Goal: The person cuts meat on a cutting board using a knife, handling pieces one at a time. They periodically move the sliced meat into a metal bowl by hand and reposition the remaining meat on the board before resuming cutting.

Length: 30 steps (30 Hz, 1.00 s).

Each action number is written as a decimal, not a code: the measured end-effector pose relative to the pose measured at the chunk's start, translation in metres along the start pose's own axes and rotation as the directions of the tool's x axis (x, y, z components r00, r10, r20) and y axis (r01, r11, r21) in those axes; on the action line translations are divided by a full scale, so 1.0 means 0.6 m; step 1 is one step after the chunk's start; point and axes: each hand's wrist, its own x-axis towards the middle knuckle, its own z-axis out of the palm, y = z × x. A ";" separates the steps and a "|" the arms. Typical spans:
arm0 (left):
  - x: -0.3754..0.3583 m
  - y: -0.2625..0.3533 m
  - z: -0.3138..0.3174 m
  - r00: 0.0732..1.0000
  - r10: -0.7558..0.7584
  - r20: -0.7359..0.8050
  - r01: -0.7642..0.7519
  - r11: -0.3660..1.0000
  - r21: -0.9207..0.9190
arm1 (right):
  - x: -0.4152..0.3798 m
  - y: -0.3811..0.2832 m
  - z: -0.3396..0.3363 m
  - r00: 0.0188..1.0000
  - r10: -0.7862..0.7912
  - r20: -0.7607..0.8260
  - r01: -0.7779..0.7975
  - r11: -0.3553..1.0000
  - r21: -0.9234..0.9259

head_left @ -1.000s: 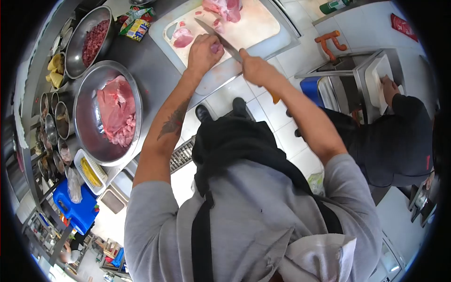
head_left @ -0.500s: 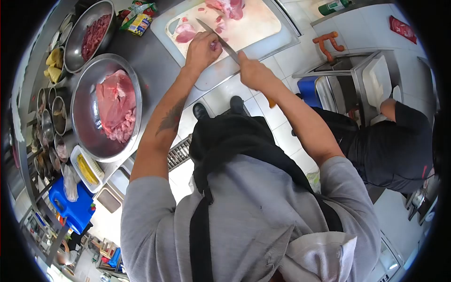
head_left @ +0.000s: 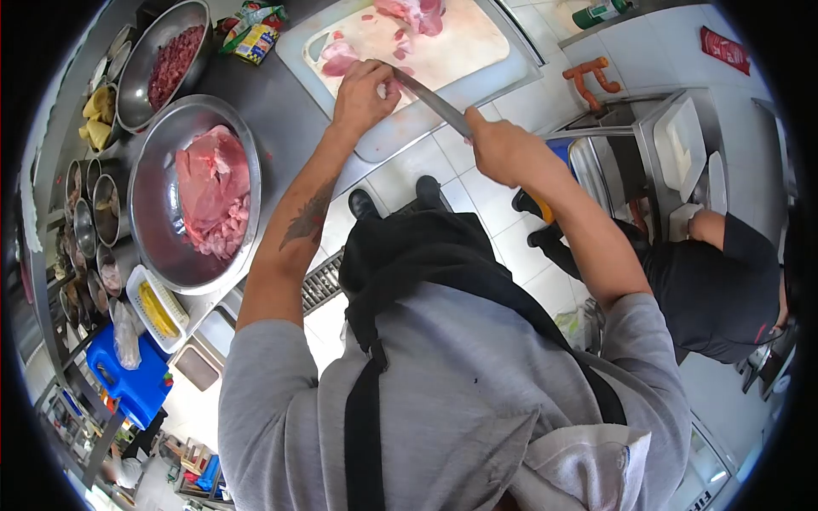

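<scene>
My right hand grips the handle of a long knife, whose blade runs up and left toward my left hand. My left hand is curled over a small piece of raw meat on the white cutting board; the piece is mostly hidden under the fingers. Cut pink meat pieces lie just left of that hand. A larger chunk of meat sits at the board's far edge.
A big steel bowl of raw meat stands on the steel counter to the left, with a bowl of minced meat behind it and small metal pots along the wall. A person in black works at the right.
My right hand has drawn the knife back and to the right, away from the board. My left hand has stayed on the meat. The person at the right has lowered an arm.
</scene>
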 end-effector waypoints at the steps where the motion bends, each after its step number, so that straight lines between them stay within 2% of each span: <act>1: 0.002 -0.005 -0.001 1.000 -0.003 -0.002 0.003 1.000 0.001 | 0.025 0.005 0.036 1.000 -0.002 0.002 0.002 1.000 -0.002; 3: 0.000 -0.008 0.000 0.996 -0.028 0.085 0.027 0.999 0.022 | 0.097 0.008 0.121 0.963 -0.085 -0.255 0.105 0.992 0.067; 4: -0.005 -0.006 0.000 0.995 -0.029 0.093 0.026 0.999 0.028 | 0.119 -0.004 0.108 0.963 -0.086 -0.255 0.109 0.991 0.076; 6: 0.000 -0.005 -0.003 0.998 -0.017 0.061 0.015 0.999 0.030 | 0.152 -0.029 0.050 0.999 0.031 -0.011 -0.025 0.933 0.359; 8: 0.005 0.006 -0.005 0.999 0.014 0.032 -0.015 0.999 0.036 | 0.136 -0.014 0.025 1.000 0.006 -0.006 -0.004 0.917 0.400; 10: 0.004 0.022 -0.017 0.973 -0.231 0.023 0.231 0.973 0.014 | 0.124 0.009 -0.013 0.999 -0.028 -0.015 0.032 0.901 0.432; 11: 0.017 0.014 -0.016 0.975 -0.218 0.034 0.218 0.976 0.027 | 0.103 0.015 -0.025 0.999 -0.043 0.032 0.012 0.768 0.640; 12: 0.039 0.004 -0.011 0.868 -0.496 -0.026 0.449 0.806 -0.386 | 0.086 0.019 -0.037 0.995 -0.070 0.072 -0.017 0.588 0.809; 13: 0.054 -0.002 -0.007 0.681 -0.731 0.045 0.523 0.442 -0.728 | 0.066 0.016 -0.052 0.981 -0.138 0.138 -0.066 0.433 0.899; 14: 0.081 0.022 -0.021 0.689 -0.723 0.052 0.529 0.452 -0.718 | 0.071 0.024 -0.046 0.982 -0.139 0.128 -0.059 0.417 0.907; 15: 0.116 0.044 -0.034 0.623 -0.709 0.331 0.521 0.061 -0.852 | 0.080 0.035 -0.035 0.974 -0.170 0.147 -0.073 0.379 0.922; 16: 0.141 0.065 -0.044 0.574 -0.580 0.578 0.467 -0.348 -0.813 | 0.086 0.044 -0.027 0.965 -0.206 0.162 -0.083 0.345 0.935; 17: 0.161 0.038 -0.023 0.487 -0.633 0.602 0.508 -0.355 -0.785 | 0.082 0.055 -0.022 0.967 -0.210 0.144 -0.068 0.334 0.940; 18: 0.167 0.015 -0.007 0.494 -0.631 0.598 0.518 -0.338 -0.785 | 0.069 0.072 -0.017 0.995 -0.073 0.061 -0.029 0.382 0.924; 19: 0.179 0.019 -0.006 0.521 -0.691 0.501 0.638 -0.075 -0.767 | 0.055 0.091 -0.012 0.998 0.061 -0.026 -0.003 0.431 0.902; 20: 0.183 0.014 -0.002 0.563 -0.725 0.396 0.715 0.187 -0.674 | 0.036 0.117 -0.006 0.998 0.059 -0.032 0.005 0.405 0.914; 21: 0.182 -0.026 0.018 0.699 -0.668 0.257 0.691 0.536 -0.485 | 0.016 0.149 0.002 0.998 0.058 -0.037 0.013 0.380 0.925; 22: 0.193 -0.027 0.022 0.698 -0.669 0.255 0.693 0.542 -0.475 | -0.003 0.175 0.010 0.998 0.060 0.002 -0.025 0.375 0.927; 23: 0.196 -0.028 0.027 0.772 -0.594 0.224 0.632 0.755 -0.175 | -0.017 0.199 0.017 0.997 0.059 0.048 -0.066 0.373 0.926; 24: 0.202 -0.031 0.031 0.833 -0.505 0.226 0.483 0.863 0.149 | -0.021 0.225 0.031 0.998 0.045 0.050 -0.063 0.370 0.927; 25: 0.203 -0.061 0.055 0.917 -0.331 0.220 0.272 0.926 0.262 | -0.019 0.247 0.050 0.994 0.084 0.066 -0.094 0.402 0.911; 26: 0.191 -0.062 0.064 0.917 -0.338 0.212 0.275 0.921 0.277 | -0.016 0.259 0.060 0.990 0.123 0.075 -0.121 0.432 0.894; 28: 0.178 -0.047 0.083 0.863 -0.139 0.486 0.102 0.990 0.100 | -0.020 0.281 0.078 0.987 0.133 0.093 -0.140 0.409 0.902; 30: 0.132 0.022 0.059 0.845 -0.004 0.535 -0.059 0.993 0.102 | -0.013 0.296 0.090 0.982 0.149 0.118 -0.168 0.386 0.907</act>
